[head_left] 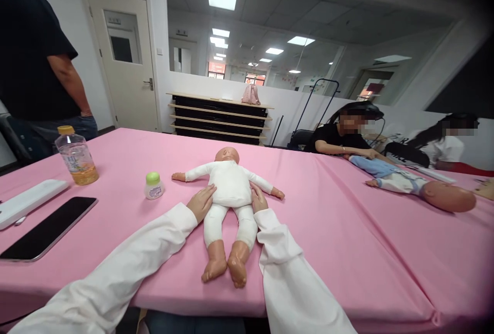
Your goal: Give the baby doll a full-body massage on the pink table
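Note:
A baby doll with a white cloth body lies stretched out on the pink-covered table, its head away from me and its bare feet toward me. Its arms spread out to both sides. My left hand rests against the left side of the doll's waist, fingers extended and lying along the cloth. On the opposite side, my right hand touches the waist with its fingers also stretched out. Part of the right fingers is hard to see. A small jar with a green lid stands left of the doll.
At the left are a bottle of amber drink, a black phone and a white case. To the right, a co-worker handles another doll in blue and white clothing. Another person stands at the far left.

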The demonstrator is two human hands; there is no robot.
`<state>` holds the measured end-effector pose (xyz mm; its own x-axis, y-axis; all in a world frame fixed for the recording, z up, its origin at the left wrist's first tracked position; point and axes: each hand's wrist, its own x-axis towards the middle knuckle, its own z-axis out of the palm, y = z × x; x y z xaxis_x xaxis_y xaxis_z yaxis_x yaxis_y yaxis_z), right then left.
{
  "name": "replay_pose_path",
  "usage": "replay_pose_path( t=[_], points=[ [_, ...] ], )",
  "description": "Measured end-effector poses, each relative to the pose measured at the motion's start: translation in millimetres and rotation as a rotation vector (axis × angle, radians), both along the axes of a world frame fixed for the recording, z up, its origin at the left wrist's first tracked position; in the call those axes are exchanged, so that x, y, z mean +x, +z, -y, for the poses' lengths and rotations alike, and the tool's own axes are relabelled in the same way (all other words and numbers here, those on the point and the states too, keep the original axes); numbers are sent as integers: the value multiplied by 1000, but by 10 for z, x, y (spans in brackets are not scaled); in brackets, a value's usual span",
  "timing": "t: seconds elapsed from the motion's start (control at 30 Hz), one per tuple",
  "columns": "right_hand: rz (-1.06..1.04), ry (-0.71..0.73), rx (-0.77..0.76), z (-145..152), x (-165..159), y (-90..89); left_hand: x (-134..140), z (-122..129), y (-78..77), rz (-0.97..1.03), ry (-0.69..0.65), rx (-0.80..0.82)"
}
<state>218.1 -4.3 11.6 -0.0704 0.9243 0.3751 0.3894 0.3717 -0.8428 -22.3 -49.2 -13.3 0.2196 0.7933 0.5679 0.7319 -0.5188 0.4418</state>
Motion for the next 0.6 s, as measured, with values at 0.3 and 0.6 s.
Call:
replay_pose_path(
  t=[0.3, 0.6],
  points=[
    [144, -29, 170, 100, -86, 24, -101, 210, 49, 18, -50, -132],
    [238, -173, 398, 96, -95, 58, -148, 234, 45, 63, -91, -182]
  ],
)
